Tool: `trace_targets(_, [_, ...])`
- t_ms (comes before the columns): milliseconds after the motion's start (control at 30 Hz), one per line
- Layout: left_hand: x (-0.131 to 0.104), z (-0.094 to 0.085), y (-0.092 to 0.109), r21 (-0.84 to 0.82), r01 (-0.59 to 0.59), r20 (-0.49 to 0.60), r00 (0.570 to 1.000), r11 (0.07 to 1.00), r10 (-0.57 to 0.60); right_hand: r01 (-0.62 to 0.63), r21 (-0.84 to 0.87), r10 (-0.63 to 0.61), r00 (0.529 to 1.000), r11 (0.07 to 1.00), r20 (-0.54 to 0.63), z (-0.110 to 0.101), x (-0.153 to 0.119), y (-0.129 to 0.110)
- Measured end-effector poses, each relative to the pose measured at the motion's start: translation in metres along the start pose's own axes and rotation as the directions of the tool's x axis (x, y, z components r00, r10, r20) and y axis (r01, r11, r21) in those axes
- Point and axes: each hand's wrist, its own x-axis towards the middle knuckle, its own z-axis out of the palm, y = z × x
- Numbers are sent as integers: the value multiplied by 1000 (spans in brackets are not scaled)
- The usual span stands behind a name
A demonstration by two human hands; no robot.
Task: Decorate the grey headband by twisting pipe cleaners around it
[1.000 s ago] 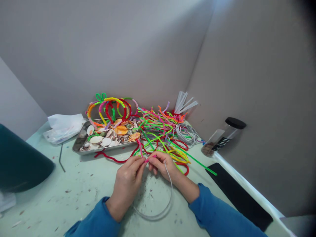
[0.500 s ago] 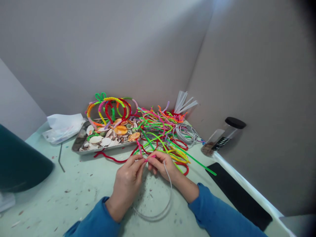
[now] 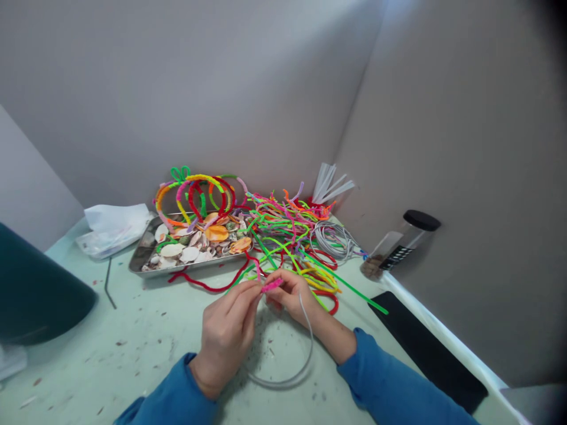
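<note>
Between my fingertips is a pink pipe cleaner [image 3: 271,285], partly wound into a short thick stretch, with a loose end sticking up toward the shell tray. My left hand [image 3: 230,327] pinches it from the left side. From the right, my right hand [image 3: 295,298] is closed at the other end of the wound part. A thin grey wire hoop [image 3: 310,348] hangs below both hands in a curve and runs up to the right fingers. Where the wire passes inside the grip is hidden by my fingers.
Behind my hands, a metal tray [image 3: 177,270] holds shells and several pipe-cleaner hoops [image 3: 211,180]. Beside it lie a pile of coloured pipe cleaners [image 3: 287,218] and coiled grey wire [image 3: 334,243]. A clear jar [image 3: 401,245] and black strip [image 3: 429,351] are right; a dark green cylinder [image 3: 39,289] left.
The pink wound part now shows more between my fingers, and its loose end has shifted right. The wire hoop has swung slightly right and up. Both hands stay nearly in place.
</note>
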Motion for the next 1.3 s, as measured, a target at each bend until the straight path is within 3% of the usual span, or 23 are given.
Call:
trace_targets(167, [-1,0,1,-10,58,-13,998,998,-58,21,-73,-20,1000,997,14,1,-1,-3])
trace_targets(300, [-1,1,1,-32,234,36,972,972,-233,0,-112,4,999,994,33,3,-2,-3])
trace_targets(433, [2,0,1,-120,390,97,920,913,-380,13,-138,-2,997,990,79,1,-2,3])
trace_targets(633, [3,1,-2,-244,537,176,843,807,-508,210,-429,-162,976,878,146,-3,0,9])
trace_targets(800, [3,7,-6,-305,680,277,733,667,-621,177,-426,-122,981,887,152,-5,-1,5])
trace_targets(1000, [6,10,-6,-324,786,409,619,527,-671,148,-323,-87,977,935,194,-8,-1,4])
trace_targets(1300, [6,11,-11,-324,809,464,588,490,-663,36,-276,21,979,960,200,-9,-4,1])
